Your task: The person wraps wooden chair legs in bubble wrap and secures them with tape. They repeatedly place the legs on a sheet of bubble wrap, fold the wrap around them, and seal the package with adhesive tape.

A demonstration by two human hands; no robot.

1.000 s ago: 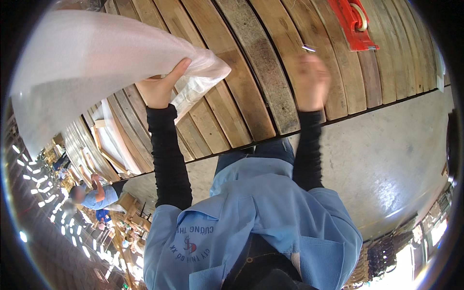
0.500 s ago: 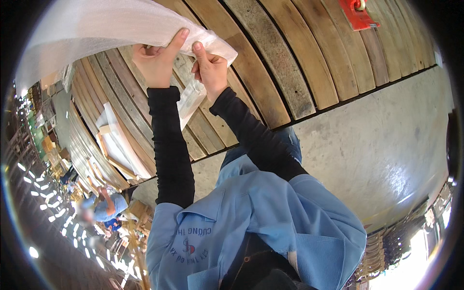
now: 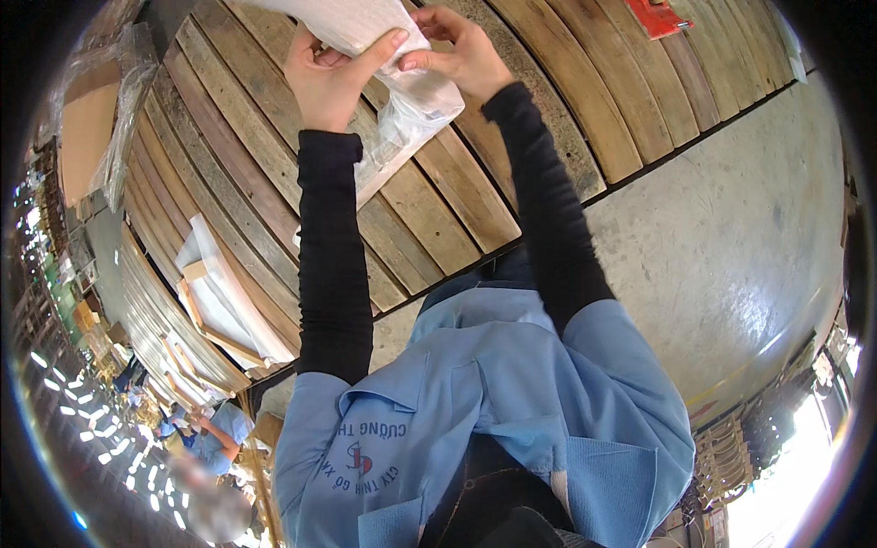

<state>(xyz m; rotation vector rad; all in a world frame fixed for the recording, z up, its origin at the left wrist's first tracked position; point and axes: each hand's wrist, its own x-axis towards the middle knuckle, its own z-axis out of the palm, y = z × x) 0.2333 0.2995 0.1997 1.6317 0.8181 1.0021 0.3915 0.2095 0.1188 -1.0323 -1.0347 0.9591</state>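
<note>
A white foam sheet (image 3: pixel 365 20), folded into a narrow bundle, is held up over the slatted wooden table. My left hand (image 3: pixel 331 80) grips its left edge, thumb on top and fingers curled beneath. On the other edge, my right hand (image 3: pixel 464 57) pinches the sheet between thumb and bent fingers. Below both hands lies a crumpled translucent wrapping (image 3: pixel 418 114), its strip slanting down-left across the slats. Whether anything is inside the folded foam, I cannot tell. The far end of the sheet runs out of view at the top.
A red tape dispenser (image 3: pixel 660 16) lies on the wooden slats (image 3: pixel 585 110) at the far right. Cardboard in clear plastic (image 3: pixel 89 128) is at the far left. Wooden frame pieces (image 3: pixel 219 324) rest on white sheeting nearer me. A co-worker (image 3: pixel 217 443) is at lower left.
The broad sheet spread out at upper left is now a narrow folded bundle. My right hand has moved right and up, my left slightly right and up. More translucent wrapping shows underneath.
</note>
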